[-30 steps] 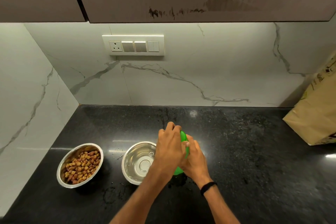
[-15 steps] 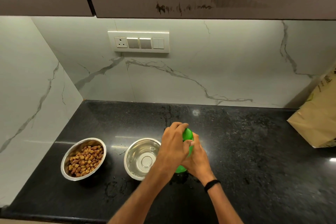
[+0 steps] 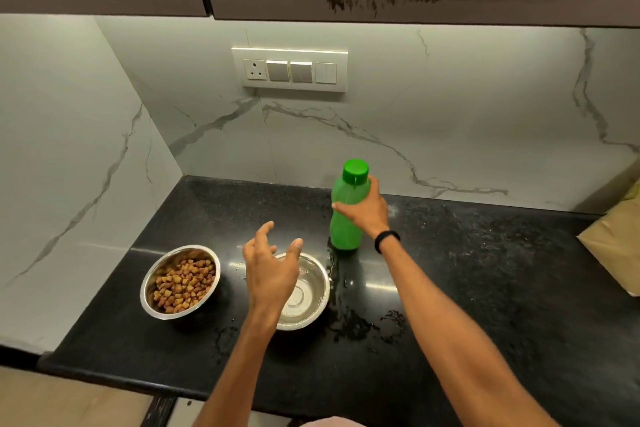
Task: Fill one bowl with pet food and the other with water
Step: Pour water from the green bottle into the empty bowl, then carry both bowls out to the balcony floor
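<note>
Right hand [image 3: 363,215] grips the green bottle [image 3: 343,232], which stands upright on the bench [image 3: 467,288], cap on, centre frame, just up and right of the second steel bowl [image 3: 311,291]. Left hand [image 3: 272,270] hovers over that bowl, fingers spread, holding nothing. Kibble bowl [image 3: 148,276] sits lower left, filled. Of the 2 hands, the right has the bottle, so any pour would tip down-left. Whether the second bowl holds water, I cannot tell.

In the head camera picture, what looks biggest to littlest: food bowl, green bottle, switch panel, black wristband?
Biggest: the switch panel and the food bowl, too alike to rank; the panel is also farther away.
Then the green bottle.
Smallest: the black wristband.
</note>
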